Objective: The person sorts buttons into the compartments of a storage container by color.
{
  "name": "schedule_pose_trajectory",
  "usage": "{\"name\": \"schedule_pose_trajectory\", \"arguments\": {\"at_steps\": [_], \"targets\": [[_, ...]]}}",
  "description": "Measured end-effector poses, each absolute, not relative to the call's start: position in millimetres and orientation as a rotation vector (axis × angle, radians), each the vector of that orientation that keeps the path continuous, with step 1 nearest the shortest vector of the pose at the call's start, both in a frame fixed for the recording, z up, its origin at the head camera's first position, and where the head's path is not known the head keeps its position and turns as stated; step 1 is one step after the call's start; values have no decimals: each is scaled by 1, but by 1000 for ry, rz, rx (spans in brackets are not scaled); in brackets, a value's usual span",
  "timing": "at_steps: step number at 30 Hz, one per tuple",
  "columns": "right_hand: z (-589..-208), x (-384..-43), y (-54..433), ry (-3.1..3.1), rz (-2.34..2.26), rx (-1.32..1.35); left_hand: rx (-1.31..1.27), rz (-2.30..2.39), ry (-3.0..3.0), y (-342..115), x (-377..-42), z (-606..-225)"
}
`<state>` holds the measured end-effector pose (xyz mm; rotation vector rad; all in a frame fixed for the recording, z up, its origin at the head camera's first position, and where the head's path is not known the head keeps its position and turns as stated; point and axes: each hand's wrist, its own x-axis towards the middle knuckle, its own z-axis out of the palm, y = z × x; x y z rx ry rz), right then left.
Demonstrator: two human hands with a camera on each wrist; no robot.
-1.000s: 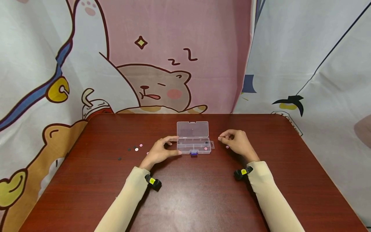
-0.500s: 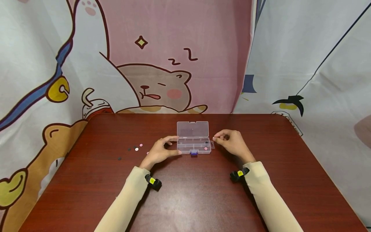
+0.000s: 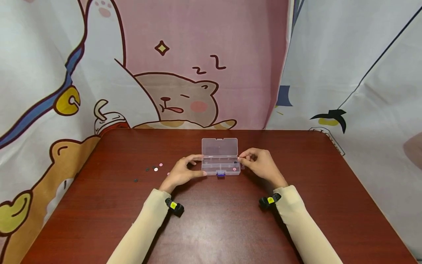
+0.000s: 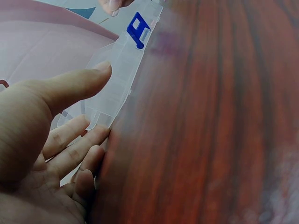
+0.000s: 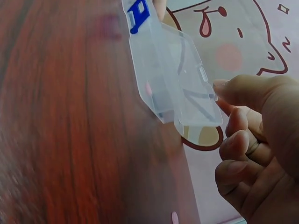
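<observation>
A clear plastic compartment box (image 3: 211, 165) lies on the table with its lid (image 3: 219, 147) raised at the back and a blue latch (image 3: 221, 175) at the front. My left hand (image 3: 179, 174) holds its left end, thumb at the front corner and fingers towards the hinge side. A pink button (image 3: 234, 169) and a dark button (image 3: 235, 162) lie in compartments at the right end. My right hand (image 3: 262, 165) is at that end, thumb and forefinger pinching a small pale button (image 3: 239, 158), mostly covered by the fingertips. Its other fingers are curled.
Left of the box, several loose buttons lie on the brown table (image 3: 211, 227), among them a white button (image 3: 156, 169), a pink button (image 3: 160, 165) and a dark button (image 3: 135, 180). Another pink button (image 5: 175, 218) shows in the right wrist view. A printed curtain (image 3: 250, 73) hangs behind.
My right hand has moved left to the box's right end, the small button between its fingertips. The pink button beside it is now hidden in the head view. My left hand stays put.
</observation>
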<state>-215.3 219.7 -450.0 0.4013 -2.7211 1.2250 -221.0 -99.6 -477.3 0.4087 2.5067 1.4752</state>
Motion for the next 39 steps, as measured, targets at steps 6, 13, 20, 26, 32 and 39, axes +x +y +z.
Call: {"name": "schedule_pose_trajectory", "arguments": {"at_steps": [6, 13, 20, 26, 32, 39], "targets": [[-450, -209, 213, -2722, 1242, 436, 426, 1473, 2506, -97, -223, -479], [-449, -208, 201, -2724, 1231, 504, 430, 1469, 2504, -97, -224, -481], [-450, -208, 188, -2734, 1212, 564, 423, 1477, 2501, -98, -223, -481], [-448, -208, 176, -2711, 1223, 640, 421, 1472, 2508, -99, -223, -481], [-448, -209, 164, -2714, 1195, 697, 414, 1473, 2523, -100, -222, -479], [-445, -212, 156, -2713, 1213, 736, 422, 1476, 2519, -99, -222, -477]]}}
